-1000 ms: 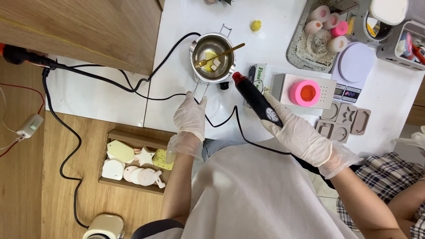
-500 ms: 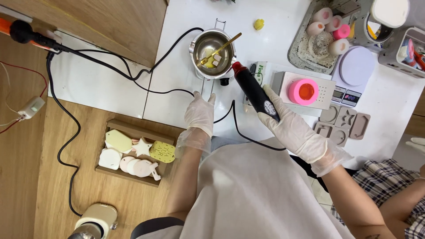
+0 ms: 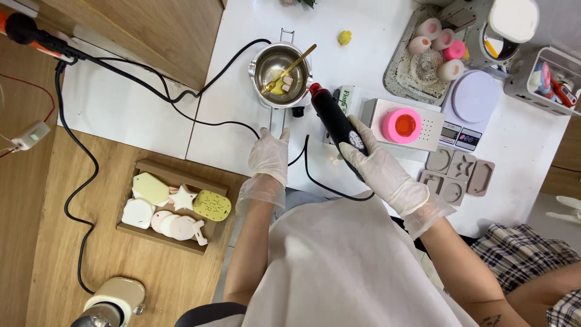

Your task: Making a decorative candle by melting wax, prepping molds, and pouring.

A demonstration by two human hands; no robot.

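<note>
My right hand (image 3: 376,165), in a clear glove, grips a black heat gun (image 3: 333,118) whose red nozzle points at a small steel melting pot (image 3: 278,74). The pot holds yellow liquid, pale wax chunks and a gold spoon (image 3: 289,66). My gloved left hand (image 3: 270,154) rests just below the pot, at the end of its wire handle (image 3: 277,120); whether the fingers close on the handle is unclear. The heat gun's black cord (image 3: 315,181) loops on the white table between my hands.
A pink round mould (image 3: 402,126) sits on a white box. Grey silicone moulds (image 3: 460,172), a lilac scale (image 3: 473,100) and a tray of candles (image 3: 423,51) lie to the right. A wooden box of wax shapes (image 3: 172,206) sits lower left. Another person's checked clothing (image 3: 514,260) shows at right.
The heat gun's nozzle has come closer to the pot's rim. My left hand stays by the pot handle. The view has shifted slightly.
</note>
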